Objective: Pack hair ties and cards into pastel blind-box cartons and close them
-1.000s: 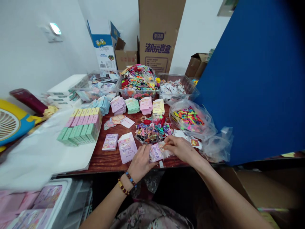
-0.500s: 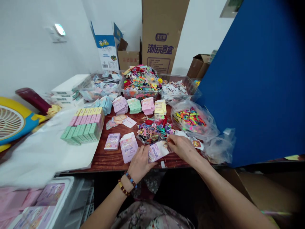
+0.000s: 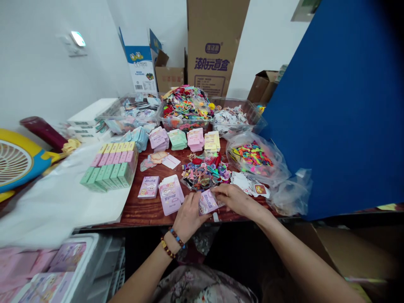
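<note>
white walls and tall cardboard cartons (image 3: pixel 211 46) rise behind a reddish-brown wooden table (image 3: pixel 148 221), with a deep blue board (image 3: pixel 331 105) standing at two o'clock. both hands are close together at the near edge of the table, at six o'clock. the left hand (image 3: pixel 188 217), with two beaded bracelets (image 3: pixel 173 244) on its wrist, and the right hand (image 3: pixel 238 202) both grip a pink printed card (image 3: pixel 208 202) between them, its edges lying against the fingers of each hand.

just beside the left hand, at ten o'clock from it, lies a stack of pink cards (image 3: pixel 170 194), next to a small pink box (image 3: pixel 148 187). a heap of tangled hair ties (image 3: pixel 205 174) sits just above the hands, and white printed cards (image 3: pixel 249 185) lie near the right hand. further off, at one o'clock, is a clear bag of bright bands (image 3: pixel 252 158); a plastic tub of hair accessories (image 3: pixel 184 111) stands at twelve o'clock. rows of green and yellow boxes (image 3: pixel 109 164) stand at ten o'clock.
</note>
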The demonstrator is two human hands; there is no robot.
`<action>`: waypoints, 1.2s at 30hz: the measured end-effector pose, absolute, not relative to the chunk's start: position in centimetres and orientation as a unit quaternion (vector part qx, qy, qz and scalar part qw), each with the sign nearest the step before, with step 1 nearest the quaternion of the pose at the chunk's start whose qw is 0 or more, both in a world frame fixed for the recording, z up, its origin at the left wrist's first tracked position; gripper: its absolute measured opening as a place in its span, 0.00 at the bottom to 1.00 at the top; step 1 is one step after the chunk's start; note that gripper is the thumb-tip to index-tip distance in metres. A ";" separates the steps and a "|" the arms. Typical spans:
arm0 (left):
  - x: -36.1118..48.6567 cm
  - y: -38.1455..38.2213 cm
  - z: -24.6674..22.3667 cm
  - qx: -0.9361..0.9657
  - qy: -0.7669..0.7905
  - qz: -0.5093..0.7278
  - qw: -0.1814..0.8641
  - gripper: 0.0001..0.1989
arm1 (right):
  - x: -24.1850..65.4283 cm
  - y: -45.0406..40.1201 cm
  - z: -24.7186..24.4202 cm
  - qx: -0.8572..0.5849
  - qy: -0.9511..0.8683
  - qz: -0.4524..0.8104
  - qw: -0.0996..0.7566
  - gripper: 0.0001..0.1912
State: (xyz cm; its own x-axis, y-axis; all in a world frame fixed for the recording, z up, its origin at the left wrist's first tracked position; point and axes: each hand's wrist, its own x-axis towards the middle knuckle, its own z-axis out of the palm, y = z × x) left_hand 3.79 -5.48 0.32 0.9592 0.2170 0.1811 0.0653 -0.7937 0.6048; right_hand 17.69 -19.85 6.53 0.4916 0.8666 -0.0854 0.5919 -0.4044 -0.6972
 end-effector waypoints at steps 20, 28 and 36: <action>2.7 -7.2 0.9 0.817 0.147 0.206 0.518 0.28 | 11.4 -20.0 1.6 -0.779 -0.318 0.063 0.536 0.16; 1.7 -5.6 2.2 0.703 0.118 0.153 0.684 0.17 | 12.9 -20.9 2.9 -0.736 -0.329 0.156 0.570 0.16; 1.3 -4.6 3.5 0.679 0.098 0.092 0.722 0.14 | 13.2 -20.8 4.1 -0.715 -0.413 0.139 0.547 0.10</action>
